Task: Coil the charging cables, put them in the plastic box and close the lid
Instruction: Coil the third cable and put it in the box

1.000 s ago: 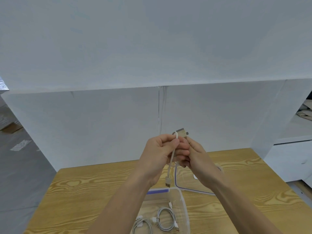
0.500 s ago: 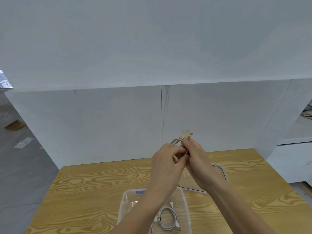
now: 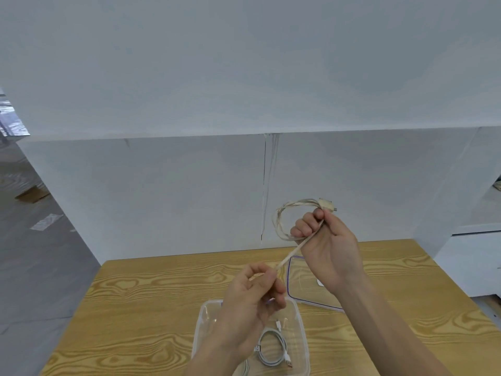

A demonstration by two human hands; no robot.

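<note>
My right hand [image 3: 326,245] grips a coiled beige charging cable [image 3: 287,213], held up in front of the white wall; its plug end sticks out above my fingers. A straight length of this cable runs down and left to my left hand [image 3: 254,297], which pinches its free end. Below my hands stands the clear plastic box [image 3: 202,329] on the wooden table, open, with a coiled white cable [image 3: 272,351] lying inside. The box's clear lid [image 3: 298,283] with a blue rim lies flat on the table behind the box, partly hidden by my right forearm.
The wooden table [image 3: 151,308] stands against a white partition wall [image 3: 189,191]. A white cabinet [image 3: 471,256] stands to the right of the table. Grey floor with a piece of cardboard [image 3: 32,195] shows at the left.
My hands have parted: the left hand has moved down and left, drawing a length of cable taut from the coil. The right hand has risen slightly to the right with the coil.
</note>
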